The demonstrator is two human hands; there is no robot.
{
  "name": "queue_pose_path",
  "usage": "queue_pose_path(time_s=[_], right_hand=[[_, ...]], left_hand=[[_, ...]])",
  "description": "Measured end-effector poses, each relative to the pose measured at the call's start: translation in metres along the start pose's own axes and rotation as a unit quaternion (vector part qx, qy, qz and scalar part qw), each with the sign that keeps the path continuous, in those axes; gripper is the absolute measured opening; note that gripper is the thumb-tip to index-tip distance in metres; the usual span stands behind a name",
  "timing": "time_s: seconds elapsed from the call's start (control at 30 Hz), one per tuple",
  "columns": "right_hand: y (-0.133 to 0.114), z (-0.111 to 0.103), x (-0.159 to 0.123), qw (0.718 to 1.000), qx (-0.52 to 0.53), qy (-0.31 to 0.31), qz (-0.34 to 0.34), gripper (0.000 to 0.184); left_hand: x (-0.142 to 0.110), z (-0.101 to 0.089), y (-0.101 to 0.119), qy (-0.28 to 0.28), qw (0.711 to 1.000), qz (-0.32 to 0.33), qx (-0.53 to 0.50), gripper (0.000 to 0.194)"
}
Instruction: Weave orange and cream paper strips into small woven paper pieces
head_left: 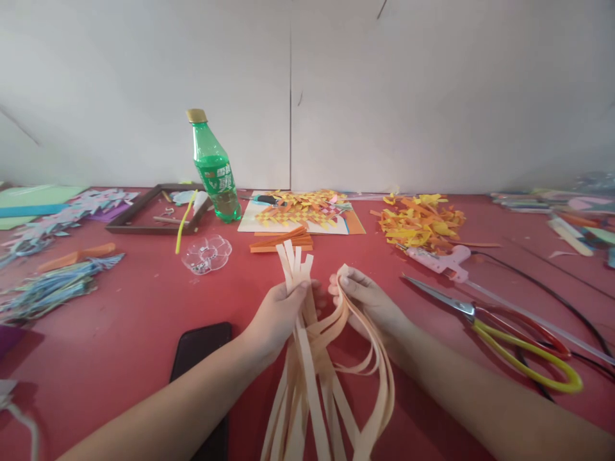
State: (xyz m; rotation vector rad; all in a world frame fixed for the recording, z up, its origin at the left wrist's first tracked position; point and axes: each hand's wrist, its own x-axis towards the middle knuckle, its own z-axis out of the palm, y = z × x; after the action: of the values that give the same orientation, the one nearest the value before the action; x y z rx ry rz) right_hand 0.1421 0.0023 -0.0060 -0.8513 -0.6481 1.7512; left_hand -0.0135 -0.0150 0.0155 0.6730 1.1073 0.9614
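Note:
My left hand (281,314) is closed round a bundle of pale peach paper strips (307,378), its thumb pressed on them. Short ends stick up above the fist, and the long ends hang down toward the table's front edge. To the right, my right hand (368,298) pinches more of these paper strips between thumb and fingers, bent over into a loop. The strips from both hands cross and overlap below. Just beyond the left hand lies a small stack of orange paper strips (281,241).
Scissors (473,310) and a pink glue gun (442,261) with cables lie at right. Yellow and orange paper pieces (418,224) are heaped behind them. A green bottle (216,173), dark frame (139,227), clear dish (207,255) and black phone (204,339) are at left.

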Motion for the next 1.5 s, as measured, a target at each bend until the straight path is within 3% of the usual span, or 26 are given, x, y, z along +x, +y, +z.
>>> queue_pose_path(time_s=[0.1,0.27,0.47,0.87,1.1,1.23,1.4,1.5], right_hand=[[0.003,0.000,-0.003,0.999,-0.045,-0.010,0.000,0.027],[0.006,-0.001,-0.005,0.966,-0.191,0.106,-0.140,0.024],[0.004,0.000,-0.006,0.963,-0.240,0.068,-0.104,0.027],[0.003,0.001,-0.005,0.972,-0.219,0.053,-0.067,0.032],[0.006,-0.002,-0.002,0.968,-0.218,0.074,-0.097,0.029],[0.006,-0.002,-0.002,0.965,-0.223,0.081,-0.115,0.029],[0.007,-0.002,-0.002,0.974,-0.176,0.092,-0.108,0.029],[0.007,-0.001,0.000,0.987,-0.096,0.087,-0.094,0.029]], left_hand=[[-0.002,0.001,0.001,-0.012,0.999,-0.016,0.027,0.026],[-0.004,-0.002,-0.001,-0.045,0.994,0.018,0.097,0.039],[0.000,-0.007,-0.006,-0.074,0.989,0.020,0.124,0.044],[0.000,-0.006,-0.006,-0.073,0.993,0.012,0.096,0.042],[-0.002,-0.004,-0.006,-0.089,0.995,-0.008,0.043,0.033],[0.002,-0.007,-0.009,-0.095,0.994,0.023,0.054,0.028],[0.003,-0.007,-0.007,-0.065,0.996,0.020,0.048,0.027],[0.001,-0.005,-0.003,-0.043,0.998,0.013,0.035,0.026]])
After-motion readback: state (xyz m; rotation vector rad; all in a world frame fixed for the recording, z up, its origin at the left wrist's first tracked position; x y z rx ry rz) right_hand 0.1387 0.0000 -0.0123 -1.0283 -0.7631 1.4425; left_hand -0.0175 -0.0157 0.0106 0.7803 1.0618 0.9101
